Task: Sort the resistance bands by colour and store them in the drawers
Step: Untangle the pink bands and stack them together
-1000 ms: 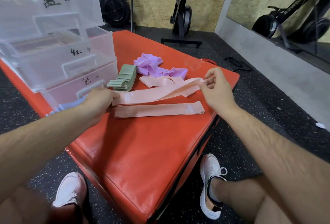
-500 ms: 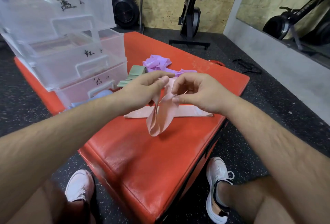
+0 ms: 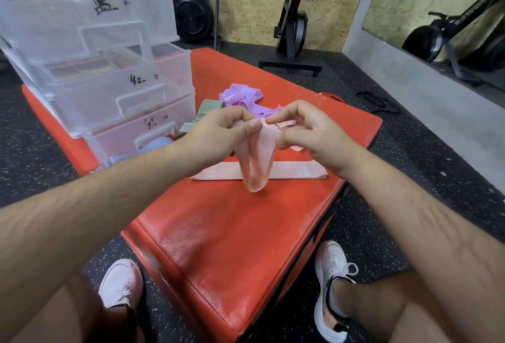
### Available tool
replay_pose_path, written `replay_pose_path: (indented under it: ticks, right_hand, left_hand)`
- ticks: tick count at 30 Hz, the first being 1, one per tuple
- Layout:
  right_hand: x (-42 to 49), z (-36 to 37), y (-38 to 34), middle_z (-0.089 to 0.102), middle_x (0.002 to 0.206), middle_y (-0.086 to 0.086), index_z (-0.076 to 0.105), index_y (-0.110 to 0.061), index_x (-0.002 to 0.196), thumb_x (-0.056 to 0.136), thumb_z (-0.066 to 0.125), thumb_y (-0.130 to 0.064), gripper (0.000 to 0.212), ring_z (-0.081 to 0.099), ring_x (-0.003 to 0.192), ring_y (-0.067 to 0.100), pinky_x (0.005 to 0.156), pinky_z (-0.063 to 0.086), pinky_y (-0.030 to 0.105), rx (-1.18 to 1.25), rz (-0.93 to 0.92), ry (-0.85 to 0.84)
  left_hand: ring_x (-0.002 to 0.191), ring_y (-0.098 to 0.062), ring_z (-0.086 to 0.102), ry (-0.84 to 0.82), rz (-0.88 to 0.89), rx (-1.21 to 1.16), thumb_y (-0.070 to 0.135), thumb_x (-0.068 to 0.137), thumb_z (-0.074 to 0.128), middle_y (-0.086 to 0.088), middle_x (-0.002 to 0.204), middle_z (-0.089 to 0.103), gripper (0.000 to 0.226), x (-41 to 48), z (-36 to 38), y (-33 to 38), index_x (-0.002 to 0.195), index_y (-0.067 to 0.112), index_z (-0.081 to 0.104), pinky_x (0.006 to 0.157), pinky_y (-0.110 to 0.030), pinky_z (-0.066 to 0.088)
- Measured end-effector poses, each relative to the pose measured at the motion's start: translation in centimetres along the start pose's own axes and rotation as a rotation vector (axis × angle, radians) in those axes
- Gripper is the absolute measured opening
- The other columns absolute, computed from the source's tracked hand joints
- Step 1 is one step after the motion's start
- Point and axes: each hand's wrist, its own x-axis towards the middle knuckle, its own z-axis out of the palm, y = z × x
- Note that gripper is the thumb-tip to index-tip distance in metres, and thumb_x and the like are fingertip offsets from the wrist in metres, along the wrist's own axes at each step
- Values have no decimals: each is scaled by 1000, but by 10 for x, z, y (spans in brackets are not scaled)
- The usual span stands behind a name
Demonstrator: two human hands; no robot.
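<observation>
Over mat (image 3: 218, 247), pink band (image 3: 258, 151) now doubled

The drawers (image 3: 109, 97) stand on the surface's (image 3: 218, 247) far left. Right of them lies a folded stack of bands (image 3: 203, 112), a loose heap (image 3: 240, 95) behind it. Nearer lies a flat band (image 3: 297, 172), beneath the hanging band (image 3: 258, 162).

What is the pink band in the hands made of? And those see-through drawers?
Pink band: looks like thin rubber or latex, matte and slightly see-through; it droops in a soft loop. Drawers: probably hard plastic, clear and glossy; the walls show what lies behind them.
</observation>
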Motion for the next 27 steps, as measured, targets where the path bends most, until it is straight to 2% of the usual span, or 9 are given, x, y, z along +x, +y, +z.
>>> replay_pose_path:
  ticks: [2,5,7,10,15,18,20,25,27]
  right_hand:
    - [5,3,3,70,101,10,60,-14,105,76,83,-22,38,67,80,12,71,55,29,-45,28,17]
    - [12,5,9,70,86,1,64,-20,103,87,76,-14,21,67,77,17,78,58,45,-244,30,79]
    - [15,-3,15,69,87,0,65,-24,104,89,72,-12,21,66,73,16,74,57,39,-358,49,178]
    - [12,-29,27,71,86,6,62,-27,105,88,67,-8,26,66,60,9,62,53,30,-379,113,362]
    - [-2,-67,66,75,82,8,61,-28,99,85,66,-3,29,74,79,27,83,59,50,-419,342,415]
    - [-5,-66,85,71,84,3,65,-25,91,84,67,-5,21,71,76,26,72,58,41,-506,377,366]
    - [-3,-62,93,66,85,-5,69,-24,88,86,66,-7,18,63,74,18,62,49,30,-597,381,326]
    - [2,-60,105,67,90,-12,76,-21,93,86,64,-10,17,63,90,15,76,44,26,-684,427,271]
    - [2,-59,108,70,93,-9,76,-21,92,86,63,-10,18,65,90,14,73,45,26,-701,439,250]
  left_hand:
    - [64,-17,56,-26,15,-16,30,100,57,-4,61,62,19,-2,1,3,91,14,64,69,-36,45]
    - [61,-12,54,34,-7,17,33,100,56,-3,62,61,21,-2,1,0,99,15,66,66,-31,45]
    - [61,-12,51,114,-46,61,37,99,55,0,67,59,21,1,-7,-7,101,22,69,59,-26,44]
    - [55,-15,48,227,-177,-4,24,91,46,0,71,59,26,6,-25,-19,92,26,72,44,-18,39]
    - [55,-22,47,256,-330,76,4,83,49,-8,75,55,21,3,-45,-67,91,21,58,49,-28,39]
    - [53,-22,48,244,-333,125,-2,79,62,-7,66,51,31,1,-41,-91,88,26,51,55,-33,44]
    - [52,-23,50,249,-314,155,-1,80,67,-8,61,52,32,2,-37,-101,87,24,50,56,-36,48]
    - [63,-26,58,234,-289,375,13,84,72,-7,69,61,16,7,-34,-115,83,18,56,60,-31,46]
    - [71,-22,60,217,-286,496,15,87,68,1,75,63,10,7,-32,-119,83,18,59,58,-28,42]
